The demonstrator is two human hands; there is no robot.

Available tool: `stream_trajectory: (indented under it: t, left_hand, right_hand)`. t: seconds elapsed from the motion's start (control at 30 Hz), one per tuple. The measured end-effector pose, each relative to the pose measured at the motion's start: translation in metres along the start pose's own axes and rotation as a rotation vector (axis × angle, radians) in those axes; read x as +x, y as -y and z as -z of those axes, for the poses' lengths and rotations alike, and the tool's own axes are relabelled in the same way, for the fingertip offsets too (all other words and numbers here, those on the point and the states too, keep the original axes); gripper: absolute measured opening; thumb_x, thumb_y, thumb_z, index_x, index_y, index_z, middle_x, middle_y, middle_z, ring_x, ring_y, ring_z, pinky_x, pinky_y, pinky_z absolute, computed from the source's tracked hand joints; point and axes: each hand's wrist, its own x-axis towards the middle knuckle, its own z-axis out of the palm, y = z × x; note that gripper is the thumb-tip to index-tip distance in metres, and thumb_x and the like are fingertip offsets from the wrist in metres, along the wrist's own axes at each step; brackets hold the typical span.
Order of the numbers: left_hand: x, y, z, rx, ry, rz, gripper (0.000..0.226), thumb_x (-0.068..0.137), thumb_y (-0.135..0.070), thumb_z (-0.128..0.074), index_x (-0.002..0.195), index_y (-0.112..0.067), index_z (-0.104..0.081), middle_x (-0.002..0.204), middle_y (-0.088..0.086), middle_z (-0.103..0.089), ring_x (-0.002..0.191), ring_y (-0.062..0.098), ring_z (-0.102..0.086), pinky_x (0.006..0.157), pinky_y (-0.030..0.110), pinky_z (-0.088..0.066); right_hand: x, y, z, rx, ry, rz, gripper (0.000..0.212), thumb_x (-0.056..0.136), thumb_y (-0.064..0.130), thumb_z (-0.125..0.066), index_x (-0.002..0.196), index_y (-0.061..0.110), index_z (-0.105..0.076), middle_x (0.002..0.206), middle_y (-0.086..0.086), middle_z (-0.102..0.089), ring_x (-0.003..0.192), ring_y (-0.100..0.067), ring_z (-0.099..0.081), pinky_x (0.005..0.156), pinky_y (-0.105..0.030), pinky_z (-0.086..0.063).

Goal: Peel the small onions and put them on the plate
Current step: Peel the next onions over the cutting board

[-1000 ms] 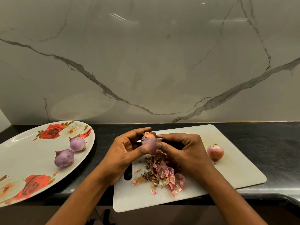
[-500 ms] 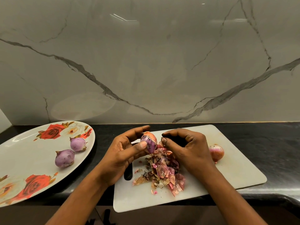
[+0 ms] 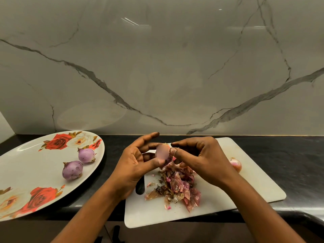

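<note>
L hand (image 3: 136, 163) grips the small, half-skinned pinkish onion (image 3: 162, 153) betw. thumb and fingertips, just above the white plastic cutting board (image 3: 245, 181). R hand (image 3: 201, 160) pinches the papery skin (image 3: 169, 163) at the onion's right side w/ thumb and forefinger, other fingers curled. Progress, est.: nearer peeled purple onion (image 3: 72, 170) and farther peeled purple onion (image 3: 86, 155) lie on the big oval rose-print plate (image 3: 26, 163) to the left. One unpeeled reddish onion (image 3: 235, 164) waits on the board behind the R hand, partly hidden. Risks: held onion looks slick where bare and the grip is fingertips only, so a hard tug by the R hand could pop it loose. It would prob. roll off the board's front edge, which appears to overhang the counter lip. Skin may tear short, leaving scraps at the root end and needing a re-pinch. Heap of pink-brown peelings (image 3: 177, 186) sits right under the hands, so a dropped onion would pick up flakes and grit. Plate also seems to poke past the counter edge near the L forearm; a careless reach could nudge or tip it. Surface: glossy black stone-look countertop (image 3: 289, 155); board has a handle slot at its left end. Behind: pale marble-look wall panel (image 3: 157, 67) w/ grey veins and soft light reflections. Rest of room not in view.
</note>
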Motion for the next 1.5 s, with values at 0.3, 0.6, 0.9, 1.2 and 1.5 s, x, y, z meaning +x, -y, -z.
stream_trajectory:
  t: [0.3,0.6,0.9,1.2,1.5]
  left_hand:
    - [-0.004,0.001,0.003,0.098,-0.014,-0.018,0.059,0.076,-0.007,-0.086,0.131,-0.017,-0.069,0.129,0.004,-0.074,0.121,0.026,-0.071,0.101,0.049,-0.060]
    - [-0.006,-0.001,0.001,0.100,-0.002,0.006,0.051,0.078,-0.009,-0.085,0.127,-0.015,-0.073,0.126,0.006,-0.076,0.120,0.027,-0.071,0.103,0.050,-0.058]
    - [-0.005,-0.002,-0.001,0.030,0.030,0.015,0.045,0.079,-0.015,-0.084,0.123,-0.023,-0.076,0.126,0.007,-0.075,0.122,0.026,-0.071,0.098,0.035,-0.060]
    - [-0.004,-0.004,0.000,-0.065,0.030,0.031,0.048,0.088,-0.006,-0.072,0.135,-0.013,-0.067,0.131,0.011,-0.072,0.123,0.032,-0.069,0.096,0.038,-0.061]
    - [-0.004,-0.005,-0.001,-0.104,0.017,0.039,0.046,0.089,-0.005,-0.068,0.134,-0.012,-0.065,0.130,0.008,-0.073,0.120,0.031,-0.071,0.090,0.033,-0.062]
  right_hand:
    - [0.011,0.013,0.003,0.030,0.079,-0.125,0.011,0.088,0.020,-0.081,0.098,0.016,-0.084,0.082,-0.002,-0.080,0.074,-0.021,-0.078,0.071,-0.036,-0.067]
    - [0.006,0.008,0.004,0.015,0.050,-0.092,0.010,0.090,0.010,-0.078,0.096,0.015,-0.085,0.082,0.001,-0.081,0.076,-0.019,-0.078,0.071,-0.033,-0.066]
    - [0.003,-0.002,-0.003,-0.003,-0.061,-0.050,0.014,0.090,0.005,-0.077,0.098,0.014,-0.084,0.081,0.003,-0.080,0.073,-0.015,-0.077,0.070,-0.032,-0.066]
    - [0.002,-0.008,0.002,-0.108,-0.060,-0.129,0.016,0.091,0.011,-0.077,0.101,0.021,-0.084,0.086,0.009,-0.080,0.079,-0.007,-0.077,0.076,-0.032,-0.066]
    - [-0.001,0.002,0.001,-0.074,-0.054,-0.101,0.021,0.098,0.029,-0.071,0.115,0.023,-0.080,0.098,0.012,-0.080,0.092,-0.006,-0.075,0.082,-0.033,-0.065]
